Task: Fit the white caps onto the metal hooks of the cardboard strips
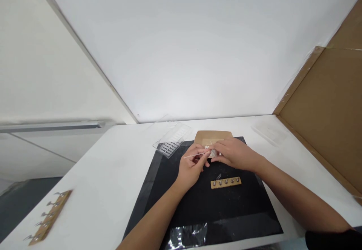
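My left hand (192,165) is closed, with a thin pale stick (193,155) pinched in its fingers and pointing left. My right hand (234,152) meets it, fingers curled around a small whitish thing (213,153) that may be a wad or a little pouch. Fingers hide most of that thing. Just behind both hands is a brown paper tray (214,134). Nearer to me, on the black mat (203,201), lies a short tan strip (226,183) with several small metal pegs along it. A small clear piece (218,176) rests by the strip's far edge.
At the mat's far left corner a clear plastic case (172,140) lies open, with rows of clear pieces in it. Another tan strip with pegs (51,217) is near the white table's left edge. A translucent lid (268,134) lies at back right, beside the cardboard wall (325,121).
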A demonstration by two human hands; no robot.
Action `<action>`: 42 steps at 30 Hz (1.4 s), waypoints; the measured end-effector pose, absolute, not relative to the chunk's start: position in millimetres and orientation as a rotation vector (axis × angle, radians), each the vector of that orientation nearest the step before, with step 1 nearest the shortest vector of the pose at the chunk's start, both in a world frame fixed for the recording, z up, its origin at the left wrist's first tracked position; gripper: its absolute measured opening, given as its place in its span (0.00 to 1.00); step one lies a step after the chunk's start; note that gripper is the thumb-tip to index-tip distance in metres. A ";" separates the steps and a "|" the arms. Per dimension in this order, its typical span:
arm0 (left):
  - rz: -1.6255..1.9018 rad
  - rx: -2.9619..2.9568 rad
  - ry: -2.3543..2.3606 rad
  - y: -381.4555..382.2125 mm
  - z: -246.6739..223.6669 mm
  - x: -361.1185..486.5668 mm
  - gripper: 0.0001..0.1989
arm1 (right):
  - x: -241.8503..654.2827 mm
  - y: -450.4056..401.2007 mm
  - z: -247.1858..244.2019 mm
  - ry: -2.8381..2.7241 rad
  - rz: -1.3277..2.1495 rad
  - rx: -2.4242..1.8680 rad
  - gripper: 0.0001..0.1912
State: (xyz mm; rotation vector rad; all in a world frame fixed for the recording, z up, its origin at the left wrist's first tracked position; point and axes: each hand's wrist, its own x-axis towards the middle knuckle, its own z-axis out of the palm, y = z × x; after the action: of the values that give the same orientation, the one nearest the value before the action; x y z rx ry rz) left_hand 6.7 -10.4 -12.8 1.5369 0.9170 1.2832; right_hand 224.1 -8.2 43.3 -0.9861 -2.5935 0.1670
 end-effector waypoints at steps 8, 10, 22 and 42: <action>1.298 1.620 0.860 -11.2 -12.7 4.7 0.11 | 226.0 -9.0 51.0 -2.494 0.299 -0.942 0.15; 1.306 1.657 0.829 -12.0 -12.9 4.6 0.10 | 228.3 -8.7 53.5 -2.443 0.380 -0.957 0.14; 1.330 1.828 0.606 -14.2 -11.0 2.2 0.05 | 233.6 -1.6 64.0 -2.077 1.088 -0.913 0.16; 1.387 2.019 0.656 -17.1 -11.3 1.7 0.04 | 236.3 4.3 50.2 -1.863 1.282 -1.137 0.21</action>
State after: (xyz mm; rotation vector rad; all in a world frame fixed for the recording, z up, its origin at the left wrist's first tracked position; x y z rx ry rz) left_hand 1.7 -17.1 -11.3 2.0188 0.6565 1.3873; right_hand 236.3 4.3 50.2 -1.1375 -1.8629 1.2817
